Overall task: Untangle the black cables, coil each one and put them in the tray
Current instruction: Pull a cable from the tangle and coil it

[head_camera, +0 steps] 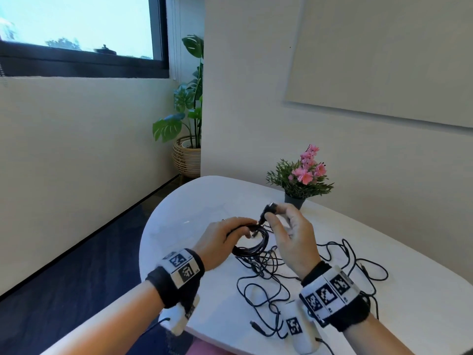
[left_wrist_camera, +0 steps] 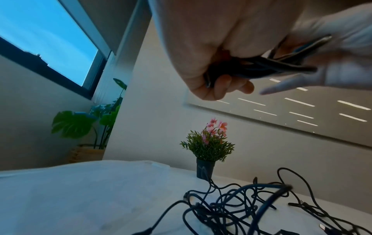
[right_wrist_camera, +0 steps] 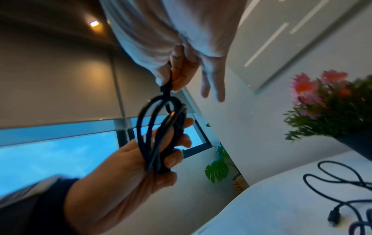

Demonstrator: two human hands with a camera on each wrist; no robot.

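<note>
flower pot (head_camera: pixel 294 201) beyond loose cables (head_camera: pixel 276 272); left hand (head_camera: pixel 220 242) grips coil (head_camera: pixel 252 245), right hand (head_camera: pixel 291 237) pinches its plug (head_camera: pixel 268 210).

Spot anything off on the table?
No damage or spills. The loose cables lie in a tangle on the table. The left hand holds one coil; the right hand pinches its plug.

No readable text, labels or numbers.
</note>
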